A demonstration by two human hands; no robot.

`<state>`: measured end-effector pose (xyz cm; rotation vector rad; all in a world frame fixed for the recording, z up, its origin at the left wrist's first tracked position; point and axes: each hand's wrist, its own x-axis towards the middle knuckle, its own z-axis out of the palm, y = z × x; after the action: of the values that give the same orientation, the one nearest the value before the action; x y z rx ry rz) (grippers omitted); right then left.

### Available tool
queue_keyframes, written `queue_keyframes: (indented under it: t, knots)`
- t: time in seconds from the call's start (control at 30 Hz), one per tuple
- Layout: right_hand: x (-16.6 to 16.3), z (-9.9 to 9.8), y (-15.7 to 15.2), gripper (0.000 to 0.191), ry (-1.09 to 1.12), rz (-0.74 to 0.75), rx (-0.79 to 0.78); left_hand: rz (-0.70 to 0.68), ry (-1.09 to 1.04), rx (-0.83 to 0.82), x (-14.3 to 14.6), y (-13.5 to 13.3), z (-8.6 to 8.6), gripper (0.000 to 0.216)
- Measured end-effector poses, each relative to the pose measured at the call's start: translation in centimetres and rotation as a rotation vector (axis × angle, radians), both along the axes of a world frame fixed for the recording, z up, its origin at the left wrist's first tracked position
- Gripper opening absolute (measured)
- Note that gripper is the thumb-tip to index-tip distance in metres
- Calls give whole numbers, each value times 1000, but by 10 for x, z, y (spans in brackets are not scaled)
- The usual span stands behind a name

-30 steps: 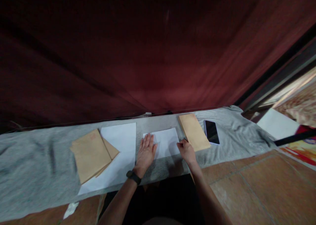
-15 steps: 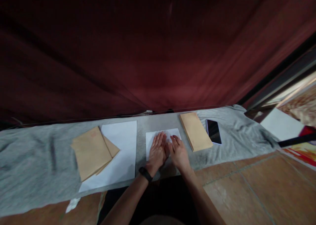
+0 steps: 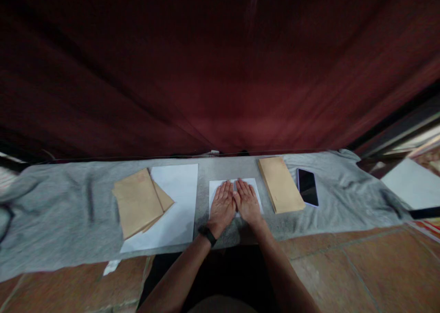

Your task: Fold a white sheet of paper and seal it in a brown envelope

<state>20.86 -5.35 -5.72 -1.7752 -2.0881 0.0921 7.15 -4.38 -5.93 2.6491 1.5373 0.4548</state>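
A folded white sheet of paper (image 3: 213,189) lies on the grey cloth (image 3: 62,221) in front of me. My left hand (image 3: 222,206) and my right hand (image 3: 246,202) rest flat on it side by side, fingers stretched out and pointing away from me, thumbs nearly touching. A black band sits on my left wrist. The hands cover most of the sheet; only its edges show.
To the left lies a larger white sheet (image 3: 175,207) with brown envelopes (image 3: 137,202) stacked on it. To the right are a stack of brown envelopes (image 3: 280,184) and a dark phone (image 3: 307,187). A dark red curtain (image 3: 220,74) hangs behind. Tiled floor (image 3: 360,271) lies in front.
My hands moved together from the sheet's two sides to its middle and now lie flat next to each other. The view shifted slightly to the left.
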Motion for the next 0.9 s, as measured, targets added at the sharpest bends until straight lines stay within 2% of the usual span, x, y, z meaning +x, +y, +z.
queue_keyframes:
  t: [0.33,0.67,0.73,0.9]
  knots:
    - [23,-18,-5,62,-102,-158,103,191,35,-5,-25,4,6,58]
    - [27,-21,-12,66,-89,-220,137,345,48,21,-37,0,13,60]
    - [26,-22,-12,67,-91,-224,141,326,24,40,-29,-5,15,60]
    - [27,-22,-12,65,-107,-214,128,84,-28,9,4,-21,10,58]
